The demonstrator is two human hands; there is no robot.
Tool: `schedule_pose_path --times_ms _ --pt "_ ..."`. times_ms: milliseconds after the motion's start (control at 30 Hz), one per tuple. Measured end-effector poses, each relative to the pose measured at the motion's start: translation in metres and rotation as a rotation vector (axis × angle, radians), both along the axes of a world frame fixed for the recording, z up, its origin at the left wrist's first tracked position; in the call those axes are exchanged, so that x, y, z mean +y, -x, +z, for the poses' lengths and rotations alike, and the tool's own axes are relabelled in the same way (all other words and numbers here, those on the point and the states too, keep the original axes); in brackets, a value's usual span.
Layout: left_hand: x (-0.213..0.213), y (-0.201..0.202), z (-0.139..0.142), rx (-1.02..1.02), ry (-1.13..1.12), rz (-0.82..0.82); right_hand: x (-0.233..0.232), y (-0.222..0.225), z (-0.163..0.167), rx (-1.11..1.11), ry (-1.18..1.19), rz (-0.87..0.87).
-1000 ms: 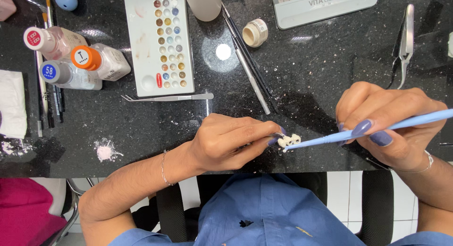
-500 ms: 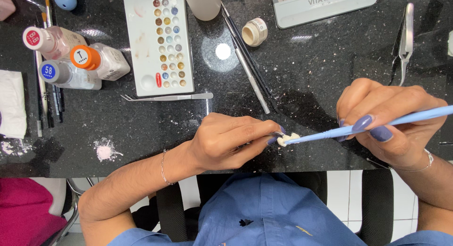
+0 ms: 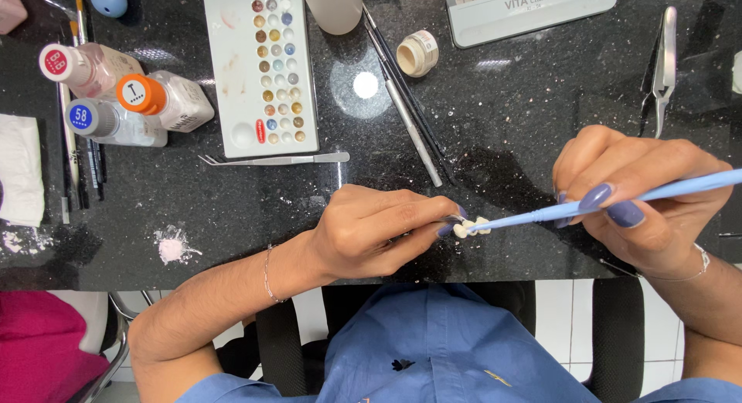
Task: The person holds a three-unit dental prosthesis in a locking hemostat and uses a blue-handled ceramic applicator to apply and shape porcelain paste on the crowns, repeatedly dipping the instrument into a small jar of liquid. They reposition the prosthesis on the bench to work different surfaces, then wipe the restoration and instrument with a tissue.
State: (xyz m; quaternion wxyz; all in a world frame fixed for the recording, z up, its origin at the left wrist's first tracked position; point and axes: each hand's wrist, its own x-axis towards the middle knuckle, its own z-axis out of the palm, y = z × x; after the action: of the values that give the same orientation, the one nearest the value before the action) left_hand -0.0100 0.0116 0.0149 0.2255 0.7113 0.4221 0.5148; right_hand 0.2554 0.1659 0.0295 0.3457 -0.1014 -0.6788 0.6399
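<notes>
My left hand (image 3: 379, 229) pinches a small whitish dental piece (image 3: 468, 227) by its fingertips, above the near edge of the black speckled countertop (image 3: 502, 117). In my right hand (image 3: 645, 202) is a thin light-blue brush (image 3: 541, 213), held like a pen. Its tip touches the dental piece. Both hands hover low over the counter, close to my blue-clad body.
A white palette (image 3: 232, 71) with several small colour wells lies at the back left. Beside it lie three capped bottles (image 3: 124, 94), brushes (image 3: 77, 140), metal tweezers (image 3: 270, 159), long tools (image 3: 406, 109), a small open jar (image 3: 416, 54), a grey shade guide (image 3: 533, 13) and pliers (image 3: 663, 63). Pink powder (image 3: 171, 248) sits front left.
The brush tip has slid slightly along the dental piece; both hands stay nearly where they were.
</notes>
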Motion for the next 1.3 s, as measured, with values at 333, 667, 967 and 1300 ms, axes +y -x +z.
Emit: schedule_pose_path --times_ms 333,667,967,1300 --pt "-0.002 0.000 0.004 -0.049 0.151 0.035 -0.002 -0.006 -0.011 0.062 -0.012 -0.109" --pt "-0.005 -0.002 0.005 -0.632 0.651 -0.124 -0.002 0.002 -0.027 0.121 -0.259 -0.267" --pt "-0.002 -0.002 0.008 -0.830 0.866 -0.153 0.007 -0.003 -0.029 0.019 -0.592 -0.299" --pt "-0.001 -0.002 0.007 -0.826 0.869 -0.133 -0.006 0.016 0.028 -0.182 -0.711 -0.130"
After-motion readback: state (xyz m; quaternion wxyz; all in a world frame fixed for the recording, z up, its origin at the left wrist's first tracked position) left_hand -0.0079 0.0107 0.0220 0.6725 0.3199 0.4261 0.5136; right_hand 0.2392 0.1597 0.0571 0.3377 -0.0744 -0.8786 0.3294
